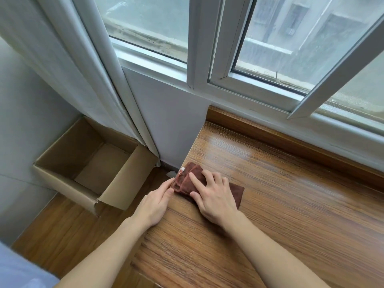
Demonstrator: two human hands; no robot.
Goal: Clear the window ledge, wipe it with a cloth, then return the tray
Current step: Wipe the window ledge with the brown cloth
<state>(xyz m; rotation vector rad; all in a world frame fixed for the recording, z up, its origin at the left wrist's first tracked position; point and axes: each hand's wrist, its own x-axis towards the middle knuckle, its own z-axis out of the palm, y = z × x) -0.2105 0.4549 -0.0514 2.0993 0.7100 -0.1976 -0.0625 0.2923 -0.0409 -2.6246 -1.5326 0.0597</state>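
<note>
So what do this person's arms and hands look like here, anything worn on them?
Both forearms are bare as far as the frame shows: no sleeves, gloves, watch or bracelets. No rings show on the left hand or the right hand. Fingernails look short and unpainted.

No readable text, brand, number or sign appeared anywhere in the view. A small white tag (pixel 183 169) sat at the corner of the brown cloth (pixel 234 191), but whatever was printed on it was too small to read. The cardboard box (pixel 133 179) showed plain, unprinted faces.
</note>
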